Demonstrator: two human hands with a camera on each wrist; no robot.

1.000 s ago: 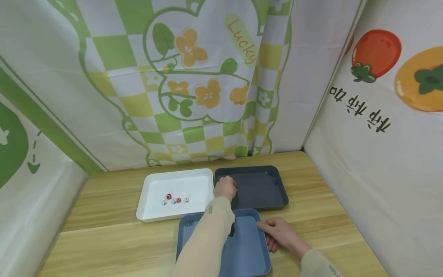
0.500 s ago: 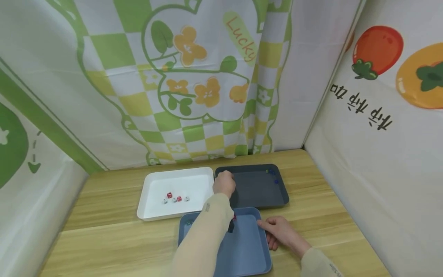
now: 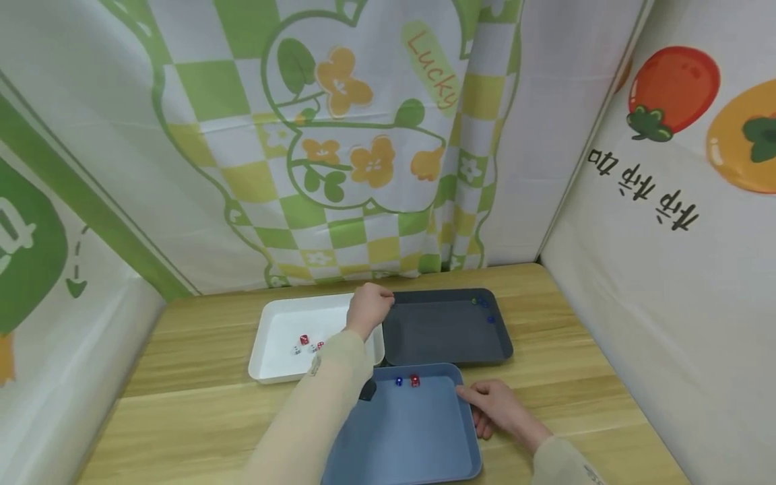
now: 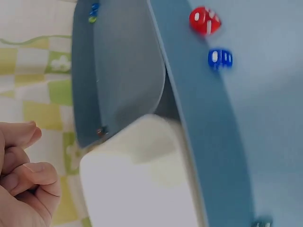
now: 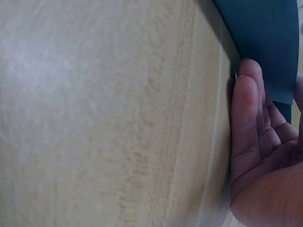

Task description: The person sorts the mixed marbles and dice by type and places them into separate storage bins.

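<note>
My left hand (image 3: 368, 310) is above the line where the white tray (image 3: 267, 323) and the dark grey tray (image 3: 447, 333) meet. Its fingers are curled, and the left wrist view shows nothing between them. A small dark die-like piece (image 4: 101, 131) lies in the grey tray's near-left-hand corner. With its thumb over the rim and fingers along the outer wall, my right hand (image 3: 496, 407) grips the right side of the blue tray (image 3: 406, 438). Inside that tray lie a blue die (image 3: 399, 381) and a red die (image 3: 415, 380); a dark die (image 4: 262, 223) shows at the frame's edge.
Red dice (image 3: 304, 339) and clear ones (image 3: 296, 350) lie in the white tray, partly behind my left arm. Several small blue and yellow-green dice (image 3: 483, 303) are at the grey tray's far right. The wooden table (image 3: 564, 364) meets a patterned curtain (image 3: 364, 236) at the back.
My left hand has shifted left and away from me, off the grey tray's left part. The arm's shift uncovers the blue and red dice. My right hand stays on the blue tray.
</note>
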